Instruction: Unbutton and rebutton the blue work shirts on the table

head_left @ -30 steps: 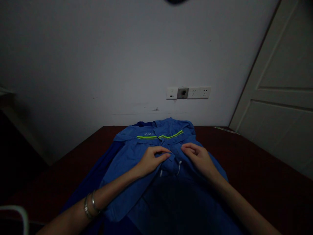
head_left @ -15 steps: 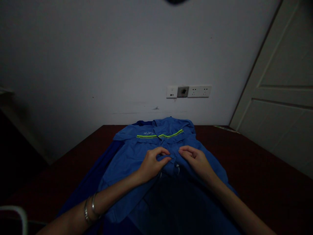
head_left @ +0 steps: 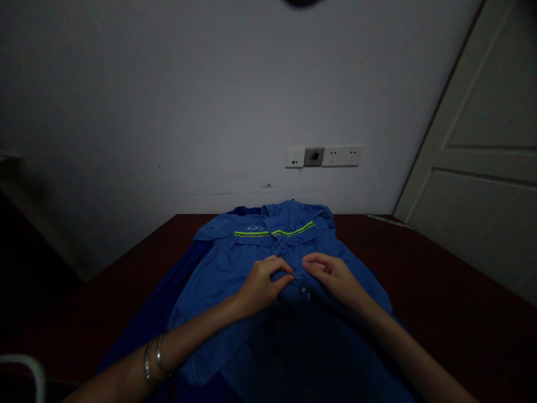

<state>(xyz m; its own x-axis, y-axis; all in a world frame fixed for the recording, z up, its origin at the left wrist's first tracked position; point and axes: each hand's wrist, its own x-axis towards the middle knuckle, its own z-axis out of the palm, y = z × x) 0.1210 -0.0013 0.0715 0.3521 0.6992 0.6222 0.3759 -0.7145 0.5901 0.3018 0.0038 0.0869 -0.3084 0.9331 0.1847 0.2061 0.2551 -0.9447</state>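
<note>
A blue work jacket (head_left: 218, 263) lies front up, with a yellow-green stripe and pale letters across its chest. My left hand (head_left: 264, 282) is closed in a pinch on the jacket's front edge, thumb and forefinger meeting beside a round blue button (head_left: 297, 275). Just right of the button, my right hand (head_left: 333, 277) has its fingers curled and thumb close to the forefinger; whether cloth is between them is hidden. Below the button, a small whitish piece (head_left: 305, 292) shows on the front opening. The jacket's lower part is in deep shadow.
Under the jacket is a dark red-brown table (head_left: 146, 246) against a pale wall (head_left: 210, 112). Wall sockets (head_left: 323, 157) sit above its back edge. A white panelled door (head_left: 482, 168) stands at the right. Darker blue cloth (head_left: 168, 291) lies along the jacket's left side.
My hands have come slightly closer together, the right one shifting left and a little down. The blue button now shows between them. The jacket has hardly moved.
</note>
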